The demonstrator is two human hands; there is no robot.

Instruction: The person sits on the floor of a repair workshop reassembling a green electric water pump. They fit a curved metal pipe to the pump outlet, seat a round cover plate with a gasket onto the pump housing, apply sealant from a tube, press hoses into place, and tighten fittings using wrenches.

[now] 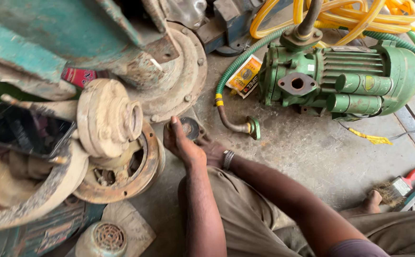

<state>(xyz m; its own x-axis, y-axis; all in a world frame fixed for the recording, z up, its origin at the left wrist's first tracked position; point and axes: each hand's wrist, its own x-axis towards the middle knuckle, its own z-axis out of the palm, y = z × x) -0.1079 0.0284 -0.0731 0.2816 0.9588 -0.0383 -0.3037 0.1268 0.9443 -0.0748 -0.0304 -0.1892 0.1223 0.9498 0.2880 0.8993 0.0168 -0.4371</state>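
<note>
Gripping from both sides, left hand [182,143] and right hand [213,151] met on a small round metal part [190,127], just right of the rusty pump housing [121,166]. Part lay flat on the floor, directly ahead of both hands; left sat nearer, thumb up.

- Open concrete floor [312,152] lies right of the hands, bare from the middle out to the near right.
- A green pump motor [345,78] blocks the far right, with yellow hoses [355,16] heaped behind it.
- A curved pipe end [238,126] and a green ribbed hose [238,62] cross the floor just beyond the right hand [212,150].
- Rusty pump casings [117,157] crowd the left, close against the left hand [181,143].
- A brush [400,185] lies at the right edge.
</note>
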